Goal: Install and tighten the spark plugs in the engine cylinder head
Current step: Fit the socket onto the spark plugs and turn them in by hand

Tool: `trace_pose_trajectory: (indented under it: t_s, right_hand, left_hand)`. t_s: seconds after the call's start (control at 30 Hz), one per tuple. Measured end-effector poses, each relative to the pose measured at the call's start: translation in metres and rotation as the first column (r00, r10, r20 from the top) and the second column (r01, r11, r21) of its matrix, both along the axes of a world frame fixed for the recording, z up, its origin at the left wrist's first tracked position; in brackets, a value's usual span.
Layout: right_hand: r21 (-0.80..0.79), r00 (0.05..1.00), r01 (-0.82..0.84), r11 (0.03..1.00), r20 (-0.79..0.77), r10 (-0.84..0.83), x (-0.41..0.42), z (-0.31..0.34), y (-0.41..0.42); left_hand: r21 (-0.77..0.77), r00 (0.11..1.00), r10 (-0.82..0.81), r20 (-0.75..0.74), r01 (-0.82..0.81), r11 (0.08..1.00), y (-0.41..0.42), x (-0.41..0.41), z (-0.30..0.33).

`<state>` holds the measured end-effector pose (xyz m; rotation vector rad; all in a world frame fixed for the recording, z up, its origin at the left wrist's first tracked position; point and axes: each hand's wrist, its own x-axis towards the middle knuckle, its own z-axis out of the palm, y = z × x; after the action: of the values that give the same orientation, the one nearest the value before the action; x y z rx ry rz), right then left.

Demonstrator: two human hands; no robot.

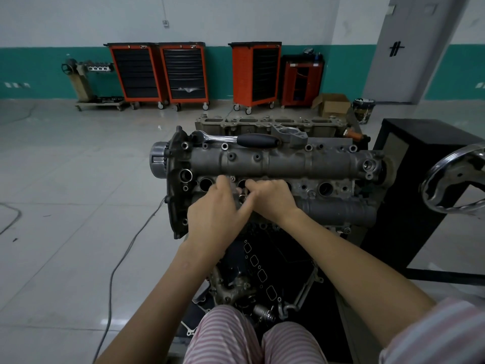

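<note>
The grey engine cylinder head (283,161) lies across the middle of the view on a stand, with a row of round spark plug wells along its near side. One open well (205,184) shows at the left and another (326,188) at the right. Both hands meet over the second well from the left. My left hand (217,208) and my right hand (270,198) pinch a small metal part, seemingly a spark plug (242,194), between their fingertips; most of it is hidden. A ratchet wrench (241,139) with a black handle rests on top of the head.
A second bare cylinder head (265,124) sits behind the first. A chrome hand wheel (456,179) and a black stand (409,185) are at the right. Orange tool carts (160,74) line the far wall. A cable (123,256) runs over the floor at left.
</note>
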<state>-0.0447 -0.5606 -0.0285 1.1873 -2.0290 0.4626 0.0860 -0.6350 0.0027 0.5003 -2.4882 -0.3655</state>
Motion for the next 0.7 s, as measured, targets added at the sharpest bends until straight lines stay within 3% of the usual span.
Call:
trace_pose_trajectory:
  t_s: [0.23, 0.43, 0.7]
  right_hand:
    - [-0.028, 1.000, 0.009, 1.000, -0.016, -0.009, -0.0012, -0.0010, -0.0013]
    - [-0.006, 1.000, 0.023, 1.000, -0.007, -0.023, -0.0005, -0.0019, -0.0028]
    - [-0.014, 0.998, 0.014, 1.000, -0.067, -0.015, -0.0033, -0.0044, -0.0024]
  left_hand:
    - [-0.210, 0.996, 0.084, 0.029, -0.076, 0.975, 0.0052, 0.0011, 0.0062]
    - [-0.204, 0.999, -0.013, 0.049, 0.023, 0.979, 0.0025, 0.0049, 0.0072]
    - [-0.216, 0.989, 0.102, 0.104, -0.078, 0.973, 0.0055, 0.0030, 0.0048]
